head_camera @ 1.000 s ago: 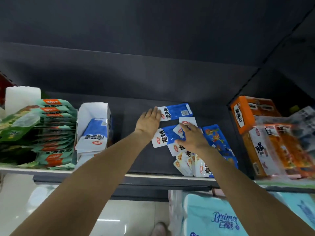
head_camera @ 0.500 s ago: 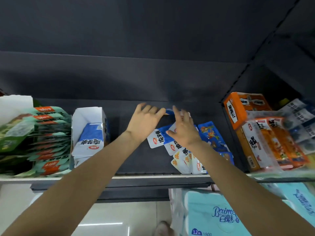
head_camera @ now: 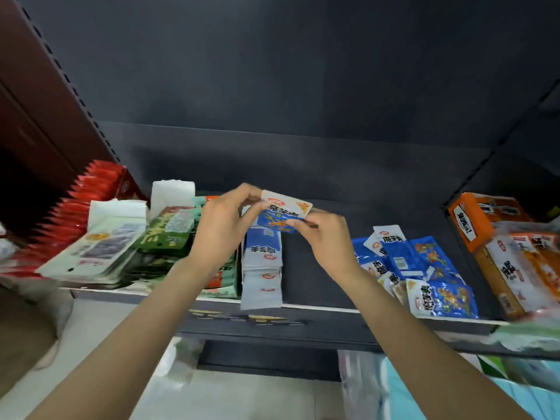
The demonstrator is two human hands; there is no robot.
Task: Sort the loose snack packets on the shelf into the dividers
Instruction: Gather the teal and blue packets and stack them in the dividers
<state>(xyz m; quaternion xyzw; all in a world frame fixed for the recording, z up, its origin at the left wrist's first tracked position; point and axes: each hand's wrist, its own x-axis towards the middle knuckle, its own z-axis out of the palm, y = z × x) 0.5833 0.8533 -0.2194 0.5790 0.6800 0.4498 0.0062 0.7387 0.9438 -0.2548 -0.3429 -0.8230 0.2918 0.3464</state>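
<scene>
Both hands hold one blue and white snack packet (head_camera: 281,214) in the air above the shelf. My left hand (head_camera: 224,225) pinches its left edge and my right hand (head_camera: 324,237) pinches its lower right edge. Directly below the packet stands a white divider box (head_camera: 262,268) filled with matching blue and white packets. A loose pile of the same blue packets (head_camera: 424,274) lies on the dark shelf (head_camera: 318,268) to the right of my right arm.
Left of the divider box stand rows of green packets (head_camera: 169,234), white packets (head_camera: 100,250) and red packets (head_camera: 88,192). Orange boxes (head_camera: 478,219) and orange packets fill the right end. Tissue packs (head_camera: 400,395) sit on a lower level.
Both hands lifted off the shelf with a blue packet and moved left, over the divider box. The view has swung left, showing more of the left shelf.
</scene>
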